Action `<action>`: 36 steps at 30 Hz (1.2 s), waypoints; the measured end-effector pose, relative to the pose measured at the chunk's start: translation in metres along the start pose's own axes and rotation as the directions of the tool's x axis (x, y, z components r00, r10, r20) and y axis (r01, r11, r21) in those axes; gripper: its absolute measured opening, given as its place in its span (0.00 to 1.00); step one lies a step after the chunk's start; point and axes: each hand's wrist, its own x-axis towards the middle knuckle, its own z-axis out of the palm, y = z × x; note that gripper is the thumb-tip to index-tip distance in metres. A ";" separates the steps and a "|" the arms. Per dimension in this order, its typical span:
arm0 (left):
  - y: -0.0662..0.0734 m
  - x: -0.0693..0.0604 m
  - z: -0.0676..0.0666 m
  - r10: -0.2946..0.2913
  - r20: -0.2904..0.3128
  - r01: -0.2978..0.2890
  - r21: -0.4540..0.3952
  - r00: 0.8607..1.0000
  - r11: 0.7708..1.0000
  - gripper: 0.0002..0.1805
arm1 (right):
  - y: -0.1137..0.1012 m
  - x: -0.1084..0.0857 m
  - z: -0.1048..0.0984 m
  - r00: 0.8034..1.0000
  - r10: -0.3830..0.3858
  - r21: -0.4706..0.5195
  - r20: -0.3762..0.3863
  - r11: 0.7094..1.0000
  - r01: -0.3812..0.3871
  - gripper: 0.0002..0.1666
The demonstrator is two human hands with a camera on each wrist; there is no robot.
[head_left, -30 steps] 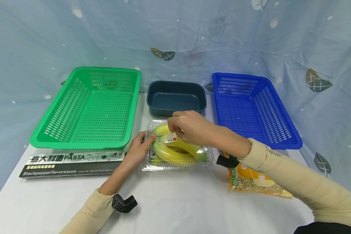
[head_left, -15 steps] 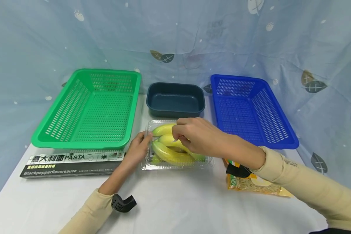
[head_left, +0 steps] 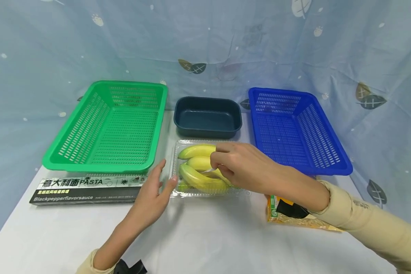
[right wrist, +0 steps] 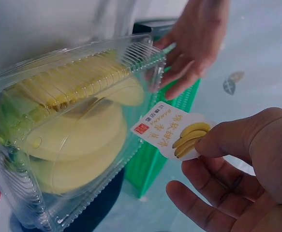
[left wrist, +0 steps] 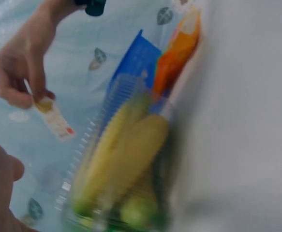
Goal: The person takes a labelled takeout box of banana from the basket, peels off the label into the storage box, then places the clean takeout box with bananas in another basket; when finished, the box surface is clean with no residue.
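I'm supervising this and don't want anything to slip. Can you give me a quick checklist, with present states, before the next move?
1. White label printed with yellow bananas gripped: ok; the bare right hand pinches it at one end.
2. Label off the clear, ribbed plastic box: ok; the left wrist view shows it apart.
3. Box steadied by the bare left hand: not ok; its fingers are spread by the box's left side, not gripping it.
4. Yellow-green bananas inside the box: ok.
5. Lid latched: cannot tell; it looks closed, but no fastening can be made out.
6. Label's back sticky: cannot tell.
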 end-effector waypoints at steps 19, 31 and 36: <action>0.088 0.025 -0.076 0.398 -0.034 -0.376 0.257 0.917 0.890 0.19 | 0.018 0.000 -0.035 0.999 0.031 -0.036 -0.020 0.999 -0.031 0.10; 0.088 0.112 -0.097 0.285 -0.039 -0.258 0.323 0.958 0.911 0.19 | 0.063 0.020 -0.049 0.993 0.106 -0.075 -0.048 0.991 -0.109 0.07; 0.085 0.141 -0.102 0.258 -0.042 -0.223 0.383 0.965 0.896 0.19 | 0.076 0.036 -0.056 0.990 0.131 -0.085 -0.062 0.987 -0.136 0.06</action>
